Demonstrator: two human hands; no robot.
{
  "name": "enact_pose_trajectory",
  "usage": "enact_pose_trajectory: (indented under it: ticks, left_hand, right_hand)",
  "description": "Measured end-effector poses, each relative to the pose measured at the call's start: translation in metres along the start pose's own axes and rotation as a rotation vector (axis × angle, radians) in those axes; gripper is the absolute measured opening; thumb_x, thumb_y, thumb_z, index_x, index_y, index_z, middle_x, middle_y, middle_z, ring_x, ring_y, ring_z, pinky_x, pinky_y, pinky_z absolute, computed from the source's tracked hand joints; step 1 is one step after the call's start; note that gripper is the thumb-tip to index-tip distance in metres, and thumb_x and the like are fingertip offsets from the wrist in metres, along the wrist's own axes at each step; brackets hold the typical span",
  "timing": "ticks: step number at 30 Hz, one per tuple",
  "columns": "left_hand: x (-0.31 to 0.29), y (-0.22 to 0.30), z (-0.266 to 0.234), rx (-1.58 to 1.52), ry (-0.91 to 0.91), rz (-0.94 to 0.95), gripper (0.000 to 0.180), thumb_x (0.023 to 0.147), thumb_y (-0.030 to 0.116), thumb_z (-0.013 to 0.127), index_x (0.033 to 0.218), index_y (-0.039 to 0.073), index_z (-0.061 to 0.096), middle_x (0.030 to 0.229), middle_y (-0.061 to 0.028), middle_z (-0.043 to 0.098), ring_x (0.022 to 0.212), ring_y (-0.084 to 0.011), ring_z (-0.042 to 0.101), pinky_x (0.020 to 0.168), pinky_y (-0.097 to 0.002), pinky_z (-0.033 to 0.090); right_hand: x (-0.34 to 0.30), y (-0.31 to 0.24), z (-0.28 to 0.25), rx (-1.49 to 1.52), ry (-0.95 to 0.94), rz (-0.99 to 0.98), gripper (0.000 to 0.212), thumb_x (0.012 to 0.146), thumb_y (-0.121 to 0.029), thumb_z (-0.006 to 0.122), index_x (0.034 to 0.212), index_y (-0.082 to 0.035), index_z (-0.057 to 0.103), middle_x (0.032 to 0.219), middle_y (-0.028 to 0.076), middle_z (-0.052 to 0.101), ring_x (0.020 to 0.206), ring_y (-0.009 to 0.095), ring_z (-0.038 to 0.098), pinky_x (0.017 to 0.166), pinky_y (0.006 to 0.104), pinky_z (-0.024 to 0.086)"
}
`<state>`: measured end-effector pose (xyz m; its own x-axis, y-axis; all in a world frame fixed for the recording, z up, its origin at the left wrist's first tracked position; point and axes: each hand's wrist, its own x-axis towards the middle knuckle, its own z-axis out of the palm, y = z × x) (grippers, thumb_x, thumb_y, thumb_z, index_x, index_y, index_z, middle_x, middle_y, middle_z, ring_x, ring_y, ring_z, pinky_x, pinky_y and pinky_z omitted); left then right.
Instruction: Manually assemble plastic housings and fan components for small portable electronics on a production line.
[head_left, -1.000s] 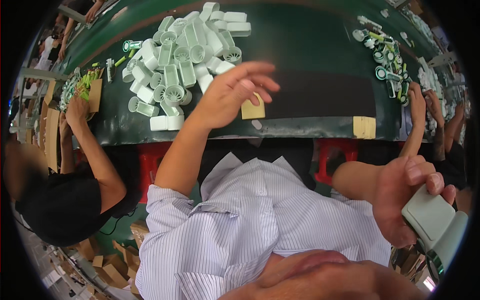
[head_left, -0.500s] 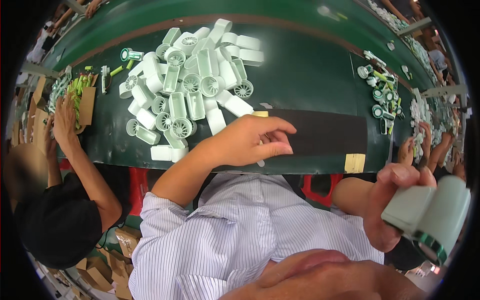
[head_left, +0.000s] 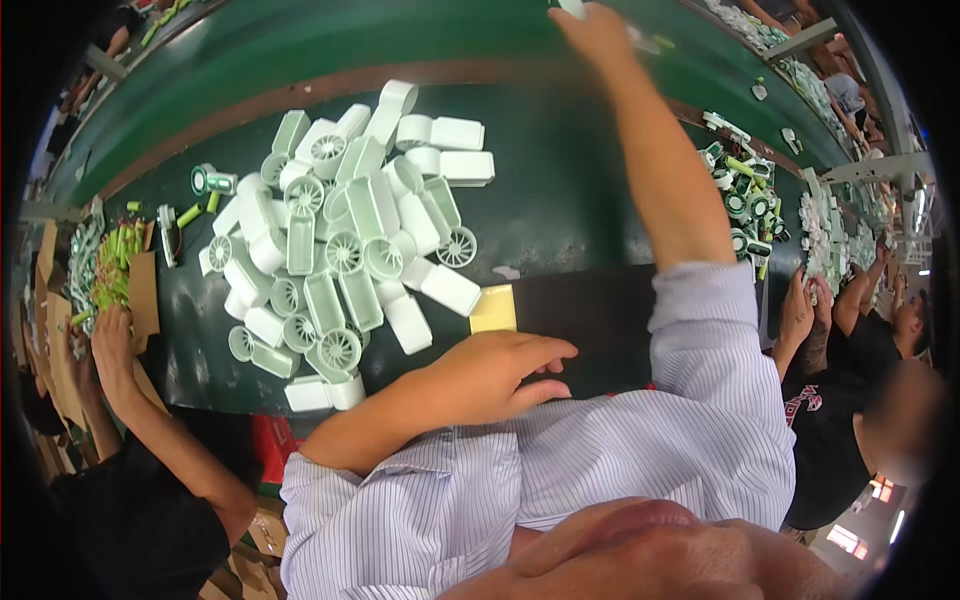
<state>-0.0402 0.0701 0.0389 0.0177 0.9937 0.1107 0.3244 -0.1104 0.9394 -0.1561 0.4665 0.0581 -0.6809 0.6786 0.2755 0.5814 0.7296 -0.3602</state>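
Observation:
My right arm reaches out to the far side, over the green belt (head_left: 480,50). At the top edge my right hand (head_left: 594,32) has its fingers on a pale green fan housing (head_left: 572,7), which the frame cuts off in part. My left hand (head_left: 515,368) rests at the near table edge with thumb and fingers apart, nothing between them. It lies beside a dark mat (head_left: 590,312) with a yellow tape patch (head_left: 494,310) at its corner. Left of the mat, many pale green housings (head_left: 325,300) with round spoked ends lie in a loose heap.
Small green-and-white fan parts (head_left: 750,195) are piled at the right. Yellow-green cylinders (head_left: 120,262) fill a cardboard box (head_left: 144,295) at the left, with a co-worker's hand (head_left: 112,345) at it. Another co-worker's hands (head_left: 800,310) are on the right.
My right hand has swung from close by on the right to the far belt, carrying the housing. My left hand stays near the table edge. The view has shifted.

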Motion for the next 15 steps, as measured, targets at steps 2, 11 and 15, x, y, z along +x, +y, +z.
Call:
enact_pose_trajectory:
  ticks: [2, 11, 15]
  left_hand:
    - [0.002, -0.003, 0.001, -0.013, -0.005, -0.026, 0.039, 0.087, 0.026, 0.069, 0.117, 0.004, 0.06, 0.097, -0.0112, 0.068, 0.087, -0.0305, 0.066, 0.076, -0.0384, 0.053]
    - [0.002, -0.003, 0.0, 0.094, 0.027, -0.103, 0.043, 0.084, 0.027, 0.073, 0.118, 0.004, 0.06, 0.101, -0.0103, 0.069, 0.09, -0.0276, 0.068, 0.078, -0.0364, 0.055]
    - [0.003, -0.002, -0.007, 0.064, -0.034, -0.085, 0.042, 0.088, 0.029, 0.067, 0.122, 0.005, 0.058, 0.106, -0.0144, 0.067, 0.094, -0.0322, 0.065, 0.081, -0.0388, 0.053]
  right_hand:
    - [0.024, 0.023, 0.03, -0.089, -0.011, 0.09, 0.059, 0.085, -0.053, 0.06, 0.11, 0.0, 0.067, 0.108, 0.016, 0.07, 0.096, 0.029, 0.068, 0.085, 0.0387, 0.051]
    - [0.111, 0.119, 0.014, -0.055, 0.109, 0.317, 0.057, 0.084, -0.048, 0.06, 0.119, -0.003, 0.063, 0.12, 0.026, 0.061, 0.116, 0.042, 0.057, 0.1, 0.0469, 0.043]
    - [0.146, 0.251, 0.009, 0.13, -0.081, 0.535, 0.076, 0.087, -0.07, 0.043, 0.124, -0.007, 0.064, 0.128, 0.02, 0.06, 0.118, 0.033, 0.059, 0.099, 0.0431, 0.044]
